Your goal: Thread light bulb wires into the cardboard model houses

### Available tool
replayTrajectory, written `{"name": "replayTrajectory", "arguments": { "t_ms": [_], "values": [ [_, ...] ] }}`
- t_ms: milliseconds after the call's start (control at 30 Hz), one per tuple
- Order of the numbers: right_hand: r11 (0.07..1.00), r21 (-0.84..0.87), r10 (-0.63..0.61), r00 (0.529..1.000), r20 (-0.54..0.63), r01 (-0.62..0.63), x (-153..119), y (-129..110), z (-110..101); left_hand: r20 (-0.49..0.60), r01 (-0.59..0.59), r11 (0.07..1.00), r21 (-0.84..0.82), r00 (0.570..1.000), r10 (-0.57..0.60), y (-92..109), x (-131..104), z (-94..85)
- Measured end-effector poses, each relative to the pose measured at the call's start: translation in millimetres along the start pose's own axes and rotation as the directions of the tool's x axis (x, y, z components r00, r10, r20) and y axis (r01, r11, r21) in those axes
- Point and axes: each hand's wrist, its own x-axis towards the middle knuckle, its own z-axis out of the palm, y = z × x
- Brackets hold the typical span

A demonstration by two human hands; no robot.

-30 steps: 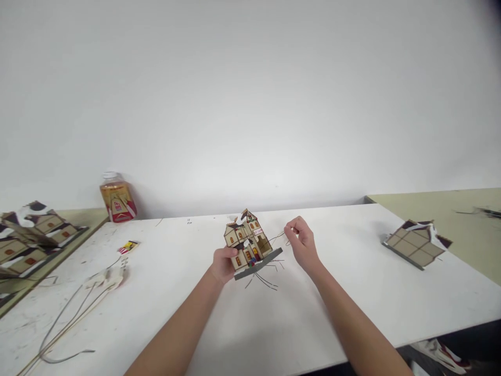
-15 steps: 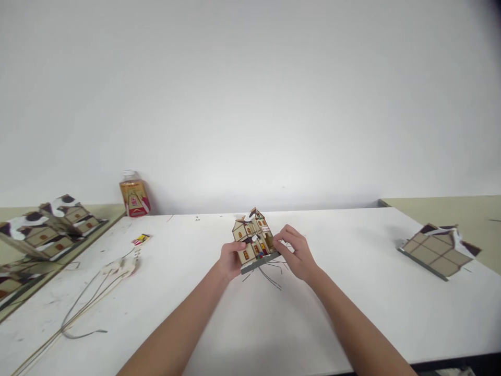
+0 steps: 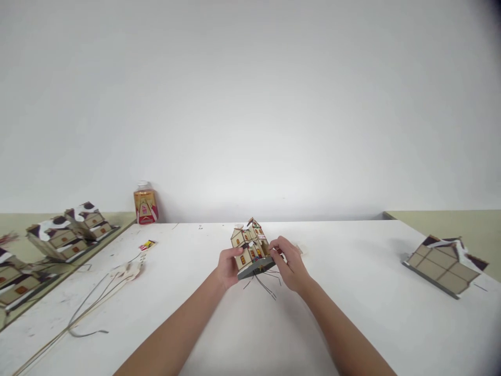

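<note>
A small model house (image 3: 249, 246) sits between both hands above the middle of the white table (image 3: 352, 313), tilted so its grey base slopes down to the person's left and its roof peak leans up and slightly away. The base's long axis runs roughly left to right, and the windowed front faces the camera. Several thin dark wires (image 3: 266, 284) trail from under the base onto the table.

The left hand (image 3: 227, 265) is closed on the house's left end, thumb on the front wall. The right hand (image 3: 288, 263) is curled at the right end of the base, fingertips touching it; whether it pinches a wire cannot be told.

1.0 s ago the right hand was held away from the house, pinching a thin wire out to the right; it has since come in against the base. The left hand's grip has stayed the same.

Counted: 1 house in hand, 1 flat house piece (image 3: 444, 261) lying at the right of the table, at least 3 finished houses (image 3: 66, 237) on the bench to the left, 1 bottle (image 3: 145, 202) by the wall, 1 bundle of pale cables (image 3: 97, 292), and 1 small red and yellow packet (image 3: 147, 244).
</note>
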Motion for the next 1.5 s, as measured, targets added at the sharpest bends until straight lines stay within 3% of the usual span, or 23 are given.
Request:
{"name": "replayTrajectory", "arguments": {
  "t_ms": [133, 333, 533, 700, 1067, 1300, 1500],
  "values": [
    [1.0, 0.011, 0.013, 1.0, 0.006, -0.013, 0, 0, -1, -0.006, 0.01, 1.0, 0.013, 1.0, -0.01, 1, -1, 1.5],
    [0.998, 0.007, -0.062, 0.997, 0.038, 0.062, 0, -3, -2, 0.02, -0.006, 1.0, 0.017, 1.0, 0.006, 0, -3, 7.5],
    [0.984, -0.041, -0.169, 0.983, 0.075, 0.172, 0, -8, -8, 0.004, 0.016, 1.0, 0.012, 1.0, -0.016, 0, -2, 2.3],
    [0.981, -0.058, -0.175, 0.978, 0.115, 0.183, 0, -6, -8, -0.016, -0.021, 1.0, 0.01, 1.0, 0.021, 1, -1, 3.8],
    [0.914, -0.336, -0.242, 0.97, -0.003, 0.227, 0, 14, 12, 0.0, -0.002, 0.999, 0.034, 1.0, 0.002, 0, -2, 6.2],
    [0.902, -0.356, -0.27, 0.963, -0.022, 0.245, 2, 13, 12, -0.029, 0.011, 1.0, 0.011, 1.0, -0.01, 1, -2, 9.7],
    [0.889, -0.361, -0.307, 0.951, -0.015, 0.281, 1, 14, 10, 0.011, 0.014, 1.0, 0.002, 1.0, -0.014, 2, -2, 13.1]
  ]
}}
